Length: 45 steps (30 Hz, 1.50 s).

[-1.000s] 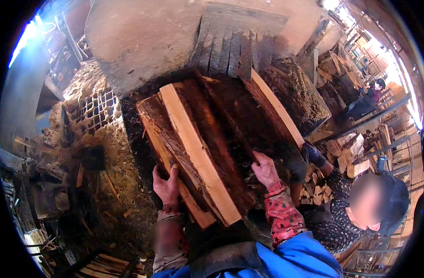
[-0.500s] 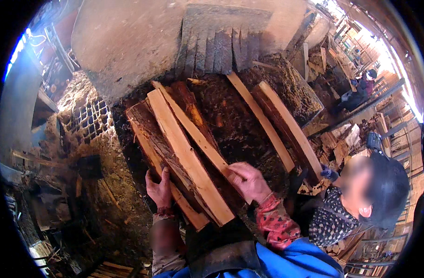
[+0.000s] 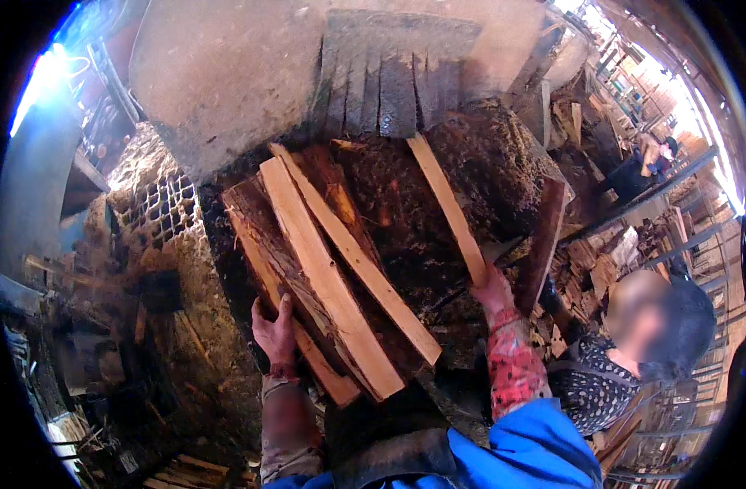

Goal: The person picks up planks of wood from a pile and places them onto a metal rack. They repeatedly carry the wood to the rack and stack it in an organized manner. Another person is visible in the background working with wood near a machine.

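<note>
My left hand (image 3: 275, 332) has its fingers and thumb apart, beside the outer edge of a bark-covered wood slab (image 3: 259, 213). Over that slab lies a wide pale plank (image 3: 324, 265), and a narrower pale plank (image 3: 365, 261) lies at a slant to its right. My right hand (image 3: 492, 295) grips the near end of a thin pale wood slat (image 3: 444, 200). The slat's far end points toward the dark hanging strips. A reddish bark piece (image 3: 330, 183) lies behind the planks.
To my right a co-worker in a dark cap holds a bark slab (image 3: 544, 240) tilted up. Dark hanging strips (image 3: 393, 94) cover an opening in the large tan panel (image 3: 226, 81). Split wood (image 3: 605, 265) is heaped at right; another person (image 3: 646, 167) is farther back.
My right hand has left the narrow plank and moved right onto the thin slat, which has shifted left at its near end. The co-worker's bark slab has been lifted and turned. My left hand has barely moved.
</note>
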Motion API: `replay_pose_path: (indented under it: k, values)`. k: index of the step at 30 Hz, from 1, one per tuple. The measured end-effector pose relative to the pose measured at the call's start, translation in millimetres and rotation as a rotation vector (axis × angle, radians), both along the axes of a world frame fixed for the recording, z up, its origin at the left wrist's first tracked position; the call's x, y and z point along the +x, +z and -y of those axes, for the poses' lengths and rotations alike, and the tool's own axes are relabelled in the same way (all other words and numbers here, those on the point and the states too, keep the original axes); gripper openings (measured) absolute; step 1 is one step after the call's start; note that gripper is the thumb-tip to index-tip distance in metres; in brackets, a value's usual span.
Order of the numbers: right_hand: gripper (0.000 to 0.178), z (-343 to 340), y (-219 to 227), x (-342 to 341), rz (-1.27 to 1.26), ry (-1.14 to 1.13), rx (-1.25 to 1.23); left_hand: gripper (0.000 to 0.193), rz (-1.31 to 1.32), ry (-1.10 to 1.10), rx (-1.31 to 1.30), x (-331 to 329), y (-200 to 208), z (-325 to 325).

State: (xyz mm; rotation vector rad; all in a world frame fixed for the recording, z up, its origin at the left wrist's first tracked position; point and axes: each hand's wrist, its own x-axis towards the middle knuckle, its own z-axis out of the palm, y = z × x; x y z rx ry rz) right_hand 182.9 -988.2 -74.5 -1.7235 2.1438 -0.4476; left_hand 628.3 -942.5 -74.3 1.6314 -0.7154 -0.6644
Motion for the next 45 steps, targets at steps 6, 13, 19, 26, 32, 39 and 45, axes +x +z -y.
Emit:
replay_pose_path:
  k: [6,13,19,26,32,39,45]
  values:
    - [0.073,-89.5,27.5,44.5,0.272,-0.078,-0.170,0.059,0.044,-0.003,0.032,-4.7,14.6,-2.0]
    - [0.072,-109.4,71.8,74.7,0.364,0.088,-0.107,0.060,0.059,0.000,0.007,8.7,-14.8,-4.4]
    - [0.066,-24.8,60.8,124.7,0.572,0.374,-0.144,0.059,0.053,-0.008,0.035,-6.1,14.7,-0.1]
    - [0.050,22.4,46.3,147.2,0.371,0.725,-0.056,0.053,-0.023,-0.025,0.016,1.7,-0.6,-1.5]
    - [0.058,66.2,33.3,170.5,0.460,0.576,0.183,0.052,-0.113,-0.039,-0.145,2.8,-17.2,-2.5]
    - [0.057,61.4,10.9,185.6,0.557,0.488,0.094,0.053,-0.105,-0.017,0.030,1.9,-1.8,-2.4]
    - [0.046,16.9,47.1,181.7,0.617,0.450,0.246,0.052,-0.102,-0.032,0.078,3.8,8.7,-43.0]
